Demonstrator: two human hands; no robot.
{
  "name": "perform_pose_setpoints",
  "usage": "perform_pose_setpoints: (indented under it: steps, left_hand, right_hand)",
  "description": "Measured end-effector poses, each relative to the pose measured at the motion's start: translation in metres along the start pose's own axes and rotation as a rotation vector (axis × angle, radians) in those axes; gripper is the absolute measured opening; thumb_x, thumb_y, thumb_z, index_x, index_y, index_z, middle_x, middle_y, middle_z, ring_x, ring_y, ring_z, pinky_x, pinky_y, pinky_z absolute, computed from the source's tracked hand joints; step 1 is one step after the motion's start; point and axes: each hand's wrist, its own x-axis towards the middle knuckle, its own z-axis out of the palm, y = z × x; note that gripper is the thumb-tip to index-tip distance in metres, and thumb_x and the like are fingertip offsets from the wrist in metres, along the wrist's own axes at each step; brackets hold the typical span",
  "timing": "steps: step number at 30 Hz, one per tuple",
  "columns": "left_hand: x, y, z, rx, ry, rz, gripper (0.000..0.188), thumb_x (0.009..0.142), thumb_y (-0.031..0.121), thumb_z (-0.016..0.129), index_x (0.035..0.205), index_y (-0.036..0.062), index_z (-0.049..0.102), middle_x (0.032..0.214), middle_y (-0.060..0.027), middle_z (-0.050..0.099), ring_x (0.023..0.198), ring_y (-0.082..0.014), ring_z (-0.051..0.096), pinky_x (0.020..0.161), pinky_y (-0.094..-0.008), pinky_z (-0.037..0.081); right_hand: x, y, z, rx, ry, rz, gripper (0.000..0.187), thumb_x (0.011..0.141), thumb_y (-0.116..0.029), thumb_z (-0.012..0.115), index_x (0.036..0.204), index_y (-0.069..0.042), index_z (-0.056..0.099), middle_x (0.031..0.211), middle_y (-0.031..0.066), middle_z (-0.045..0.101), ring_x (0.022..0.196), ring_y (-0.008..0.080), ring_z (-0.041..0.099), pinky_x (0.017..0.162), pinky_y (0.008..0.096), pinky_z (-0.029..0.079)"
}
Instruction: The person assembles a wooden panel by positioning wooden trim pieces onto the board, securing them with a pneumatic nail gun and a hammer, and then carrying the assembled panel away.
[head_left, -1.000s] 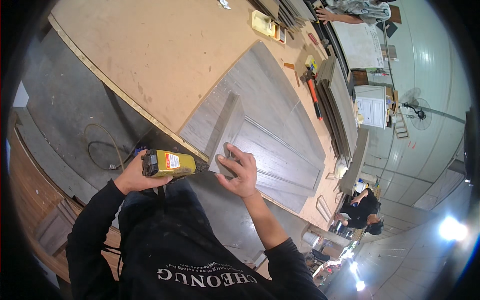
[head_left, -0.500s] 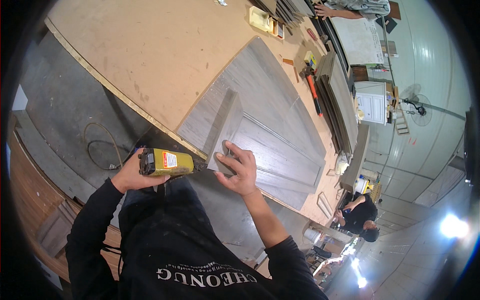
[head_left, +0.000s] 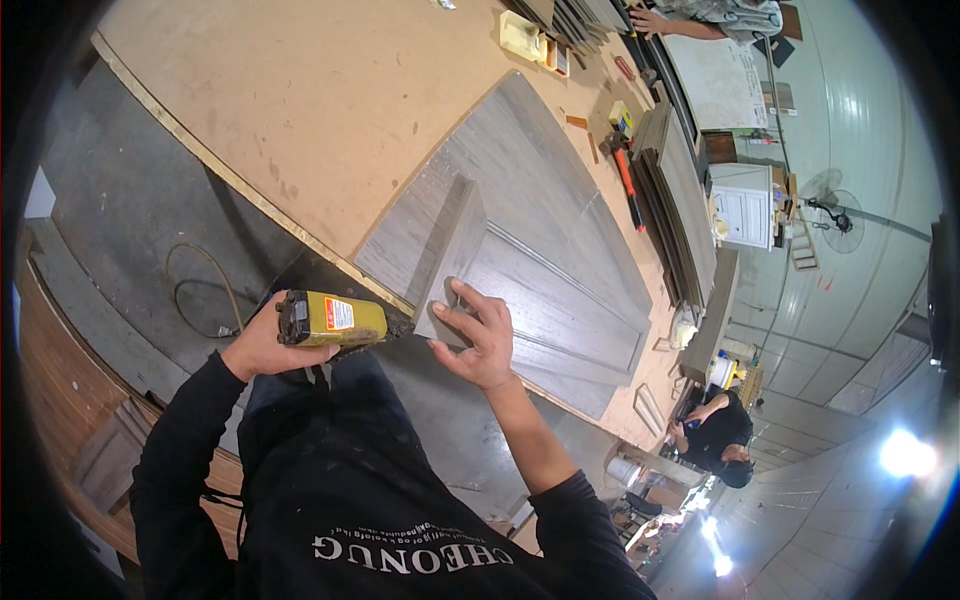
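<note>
My left hand is wrapped round a yellow-green nail gun with a black end cap and a label on its side. The tool's dark nose meets the near end of a grey wooden board. That board lies across a larger grey wood-grain door panel, near the table's front edge. My right hand grips the board's near end, thumb on one side and fingers over its top. The gun's handle and trigger are mostly hidden by my left hand.
The panel rests on a tan worktable. Beyond it lie an orange-handled hammer, stacked grey boards and a pale tray. An air hose hangs at left. A co-worker in black is at far right; another's hand shows at top.
The nail gun has turned slightly in my left hand, its body dipping a little at the nose end. My right hand and the board stay in place.
</note>
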Motion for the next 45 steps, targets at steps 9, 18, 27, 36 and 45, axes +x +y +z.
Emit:
perform_pose_setpoints:
  steps: [9, 18, 27, 36, 45]
  left_hand:
    - [-0.012, 0.014, 0.003, 0.021, 0.108, -0.133, 0.042, 0.067, 0.014, 0.080, 0.101, -0.0023, 0.061, 0.096, -0.0091, 0.066, 0.093, -0.0129, 0.062, 0.084, -0.0279, 0.049]
    - [0.045, 0.145, -0.065, 1.340, 0.463, 0.446, 0.056, 0.064, 0.012, 0.074, 0.116, 0.0027, 0.055, 0.093, -0.0166, 0.060, 0.085, -0.0365, 0.059, 0.075, -0.0416, 0.046]
    - [0.153, 0.141, -0.062, 1.736, 0.411, 0.522, 0.072, 0.064, 0.016, 0.073, 0.126, -0.0033, 0.042, 0.123, -0.0202, 0.045, 0.112, -0.0377, 0.046, 0.096, -0.0481, 0.036]
    - [0.167, 0.067, 0.060, 1.235, 0.323, 0.636, 0.025, 0.081, 0.017, 0.062, 0.102, 0.0037, 0.060, 0.095, -0.0137, 0.054, 0.091, -0.0335, 0.051, 0.081, -0.0443, 0.039]
    - [0.057, 0.011, 0.109, 1.140, 0.222, 0.420, 0.021, 0.082, 0.019, 0.065, 0.093, 0.0020, 0.058, 0.078, -0.0106, 0.058, 0.070, -0.0278, 0.057, 0.062, -0.0386, 0.045]
  right_hand:
    - [0.009, -0.008, -0.006, 0.027, 0.025, -0.035, 0.045, 0.059, -0.021, 0.076, 0.103, -0.019, 0.069, 0.126, 0.0041, 0.056, 0.088, 0.0231, 0.054, 0.079, 0.0338, 0.044]
    - [-0.014, -0.001, -0.012, 0.089, 0.065, -0.026, 0.050, 0.070, -0.030, 0.070, 0.117, -0.018, 0.058, 0.134, 0.0078, 0.047, 0.105, 0.0295, 0.053, 0.088, 0.0405, 0.043]
    - [-0.116, 0.035, -0.008, -0.281, 0.901, 0.959, 0.076, 0.073, -0.033, 0.070, 0.134, -0.001, 0.038, 0.132, 0.0289, 0.040, 0.124, 0.0397, 0.039, 0.103, 0.0476, 0.032]
    - [-0.149, 0.094, -0.034, 0.403, 1.050, 1.267, 0.089, 0.074, -0.026, 0.072, 0.140, 0.009, 0.023, 0.136, 0.0272, 0.038, 0.127, 0.0327, 0.039, 0.104, 0.0353, 0.032]
    - [-0.190, 0.124, -0.059, 0.367, 0.965, 1.195, 0.088, 0.074, -0.033, 0.071, 0.139, 0.006, 0.026, 0.139, 0.0270, 0.035, 0.130, 0.0365, 0.036, 0.106, 0.0386, 0.031]
